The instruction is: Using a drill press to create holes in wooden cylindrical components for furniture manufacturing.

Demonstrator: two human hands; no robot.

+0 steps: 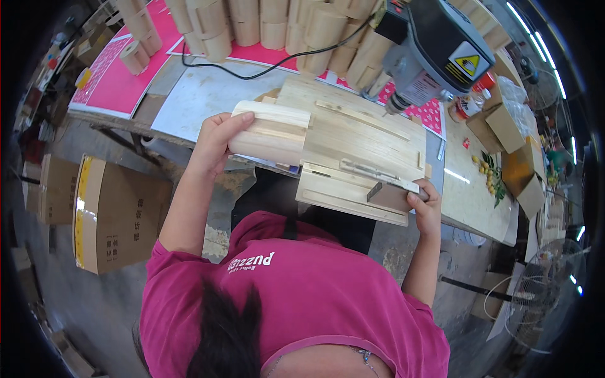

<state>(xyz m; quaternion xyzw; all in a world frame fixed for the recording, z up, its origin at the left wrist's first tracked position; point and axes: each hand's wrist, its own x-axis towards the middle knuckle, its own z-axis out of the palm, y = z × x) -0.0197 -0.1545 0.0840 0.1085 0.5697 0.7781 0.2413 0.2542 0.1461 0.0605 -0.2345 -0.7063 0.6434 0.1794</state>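
Observation:
My left hand [222, 135] is closed round the left end of a pale, rounded wooden block [272, 140], thumb on top. The block's right end meets the edge of a flat wooden jig [353, 135] with strips fixed on it. At the jig's near right corner, my right hand [425, 205] grips the end of a long metal bar fitting [378, 173], thumb in front. A dark metal angle piece [375, 191] sits beside that bar. Above the jig's far right part hangs a drill head [435, 53], its chuck [397, 104] pointing down.
Stacked wooden cylinders [271, 25] line the table's back on pink sheets. A black cable [252, 75] crosses the table towards the drill. At right stand an open carton [498, 129], a lidded jar [469, 104] and a fruit sprig [490, 173]. Cardboard boxes [123, 214] stand on the left floor.

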